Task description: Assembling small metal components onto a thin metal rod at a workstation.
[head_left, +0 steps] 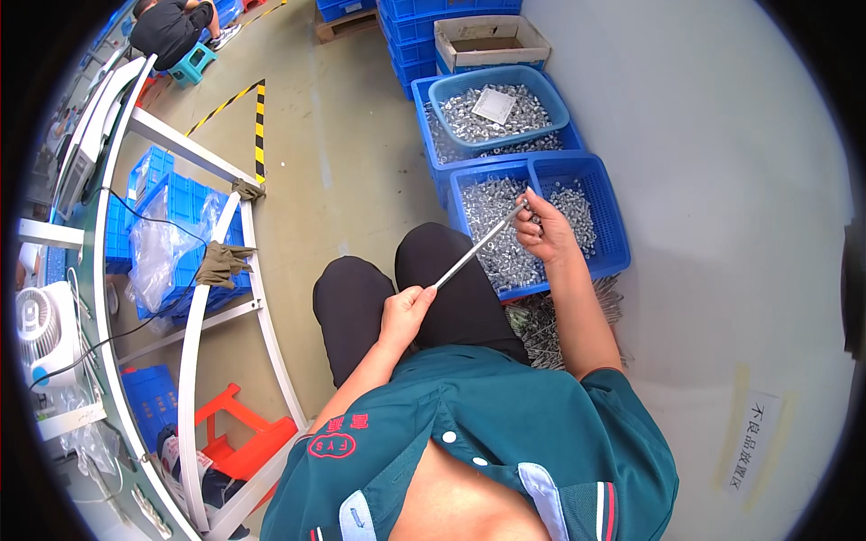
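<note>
Above your black-trousered thighs [444, 270], a slim, straight, silver-grey metal rod [478, 251] stretches at a slant between your two bare hands, its far end higher and to your right. Your left grip [408, 311] is closed around the near end, with the thumb lying toward the shaft. Your right grip [547, 227] pinches the far end between thumb and fingertips, and a few small metal pieces [536, 220] show among the curled fingers; exactly how they sit against the rod is too small to tell. Your right grip is over a blue plastic bin [612, 203] split into two compartments, both holding loose, small, silvery metal parts [492, 203]. Just beyond it, a light-blue oval plastic tub [559, 113] holds more such parts, with a white card [494, 105] lying on them. Beneath your right forearm, a heap of thin metal rods [544, 334] lies beside the bin. Farther off are a worn cardboard box [492, 60] and stacked blue crates [408, 41]. To your left runs a green worktop [106, 270] edged in white, with a white fan [45, 329] on it; a red plastic stool [239, 451] is on the floor [311, 180] near the frame.
</note>
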`<action>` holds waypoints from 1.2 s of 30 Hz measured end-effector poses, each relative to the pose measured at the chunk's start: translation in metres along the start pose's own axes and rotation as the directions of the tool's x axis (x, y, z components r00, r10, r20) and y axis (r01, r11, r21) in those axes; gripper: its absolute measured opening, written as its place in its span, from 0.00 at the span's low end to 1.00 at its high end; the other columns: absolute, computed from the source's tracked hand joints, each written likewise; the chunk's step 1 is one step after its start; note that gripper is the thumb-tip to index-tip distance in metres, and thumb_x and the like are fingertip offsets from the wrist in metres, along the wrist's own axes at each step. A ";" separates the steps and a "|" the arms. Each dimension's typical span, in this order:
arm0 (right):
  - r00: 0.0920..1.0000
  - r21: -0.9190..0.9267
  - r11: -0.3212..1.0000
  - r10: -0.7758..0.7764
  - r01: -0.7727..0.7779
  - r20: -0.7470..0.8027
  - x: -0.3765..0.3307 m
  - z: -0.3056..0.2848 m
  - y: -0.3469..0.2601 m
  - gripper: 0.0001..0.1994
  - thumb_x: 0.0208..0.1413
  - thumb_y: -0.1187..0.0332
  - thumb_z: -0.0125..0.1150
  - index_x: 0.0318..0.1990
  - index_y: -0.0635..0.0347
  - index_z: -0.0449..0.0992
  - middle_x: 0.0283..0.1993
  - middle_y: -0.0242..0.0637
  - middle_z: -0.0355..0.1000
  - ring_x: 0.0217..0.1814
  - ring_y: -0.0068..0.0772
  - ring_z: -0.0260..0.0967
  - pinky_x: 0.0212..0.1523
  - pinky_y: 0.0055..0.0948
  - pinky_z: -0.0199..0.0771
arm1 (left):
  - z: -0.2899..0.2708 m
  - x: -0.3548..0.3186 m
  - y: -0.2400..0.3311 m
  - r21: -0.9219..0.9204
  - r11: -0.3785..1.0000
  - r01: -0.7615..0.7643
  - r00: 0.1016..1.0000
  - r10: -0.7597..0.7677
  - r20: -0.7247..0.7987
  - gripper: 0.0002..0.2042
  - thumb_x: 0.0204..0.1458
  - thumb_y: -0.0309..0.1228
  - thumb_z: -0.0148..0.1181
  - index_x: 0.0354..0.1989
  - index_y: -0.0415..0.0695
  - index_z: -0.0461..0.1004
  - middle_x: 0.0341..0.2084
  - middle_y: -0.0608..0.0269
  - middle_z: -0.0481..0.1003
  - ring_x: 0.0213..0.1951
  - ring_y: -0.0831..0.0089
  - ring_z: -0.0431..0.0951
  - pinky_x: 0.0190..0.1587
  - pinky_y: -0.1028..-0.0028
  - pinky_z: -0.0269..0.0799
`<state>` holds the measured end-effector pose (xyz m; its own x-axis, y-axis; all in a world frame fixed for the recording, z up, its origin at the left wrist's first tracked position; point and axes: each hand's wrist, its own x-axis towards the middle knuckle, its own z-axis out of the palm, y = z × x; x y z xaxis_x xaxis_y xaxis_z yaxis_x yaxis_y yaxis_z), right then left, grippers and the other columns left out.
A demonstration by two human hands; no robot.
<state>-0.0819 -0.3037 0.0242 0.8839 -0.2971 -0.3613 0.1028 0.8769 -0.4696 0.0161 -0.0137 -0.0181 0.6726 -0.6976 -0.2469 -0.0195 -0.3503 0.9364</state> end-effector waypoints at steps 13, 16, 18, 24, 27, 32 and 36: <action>0.968 -0.720 0.691 -0.133 -0.065 -0.215 -0.010 0.023 -0.024 0.07 0.51 0.67 0.61 0.26 0.58 0.70 0.18 0.25 0.62 0.11 0.10 0.46 0.10 0.15 0.39 | -0.001 -0.003 0.005 0.097 0.995 0.014 1.000 -0.014 0.004 0.18 0.55 0.37 0.56 0.16 0.40 0.66 0.12 0.74 0.60 0.19 0.87 0.56 0.20 0.79 0.53; 0.977 -0.540 0.839 -0.165 0.066 -0.138 -0.007 0.025 -0.004 0.07 0.54 0.68 0.59 0.28 0.60 0.71 0.18 0.25 0.61 0.12 0.11 0.47 0.11 0.14 0.41 | -0.001 -0.001 -0.001 0.010 1.000 0.003 1.000 -0.003 -0.010 0.18 0.55 0.37 0.56 0.16 0.40 0.66 0.13 0.74 0.61 0.20 0.87 0.57 0.21 0.79 0.53; 0.969 -0.521 0.851 -0.181 0.068 -0.169 -0.006 0.023 0.010 0.07 0.56 0.68 0.57 0.33 0.63 0.73 0.18 0.24 0.60 0.13 0.11 0.47 0.11 0.14 0.42 | 0.001 -0.001 0.001 0.004 1.000 0.006 1.000 -0.005 -0.017 0.18 0.55 0.37 0.56 0.16 0.40 0.66 0.13 0.74 0.61 0.20 0.87 0.57 0.21 0.80 0.53; 0.999 -0.212 0.977 -0.032 0.024 -0.035 -0.016 0.020 0.015 0.15 0.60 0.64 0.49 0.47 0.68 0.70 0.25 0.28 0.62 0.17 0.13 0.51 0.13 0.12 0.46 | 0.000 0.000 0.003 -0.012 1.000 0.014 1.000 -0.014 -0.020 0.19 0.56 0.38 0.55 0.16 0.40 0.66 0.13 0.75 0.61 0.19 0.87 0.57 0.21 0.80 0.54; 0.995 -0.135 0.991 -0.030 0.017 -0.098 -0.013 0.006 0.011 0.15 0.61 0.66 0.46 0.47 0.71 0.67 0.27 0.32 0.63 0.17 0.14 0.52 0.12 0.13 0.46 | 0.000 0.000 0.006 -0.024 0.999 0.027 0.999 -0.027 -0.019 0.19 0.56 0.38 0.55 0.16 0.40 0.66 0.13 0.75 0.61 0.19 0.87 0.57 0.21 0.80 0.53; 0.998 -0.054 0.997 -0.050 0.048 -0.035 -0.009 -0.005 0.007 0.08 0.60 0.68 0.50 0.39 0.64 0.68 0.27 0.33 0.65 0.16 0.14 0.52 0.11 0.12 0.48 | -0.001 -0.001 0.003 -0.042 0.999 0.025 1.000 -0.025 0.002 0.19 0.56 0.38 0.55 0.16 0.40 0.66 0.13 0.75 0.61 0.19 0.87 0.57 0.21 0.80 0.53; 0.999 0.025 0.999 -0.024 0.023 0.045 -0.006 -0.006 0.005 0.08 0.60 0.65 0.50 0.37 0.61 0.69 0.25 0.31 0.65 0.14 0.13 0.51 0.10 0.11 0.47 | -0.001 -0.001 0.000 -0.010 1.000 0.007 1.000 -0.007 -0.001 0.19 0.55 0.38 0.55 0.16 0.40 0.66 0.13 0.75 0.61 0.19 0.87 0.57 0.21 0.80 0.53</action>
<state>-0.0895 -0.2998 0.0190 0.9006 -0.3011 -0.3134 0.1348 0.8791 -0.4573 0.0159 -0.0124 -0.0172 0.6737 -0.6944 -0.2531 -0.0075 -0.3489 0.9371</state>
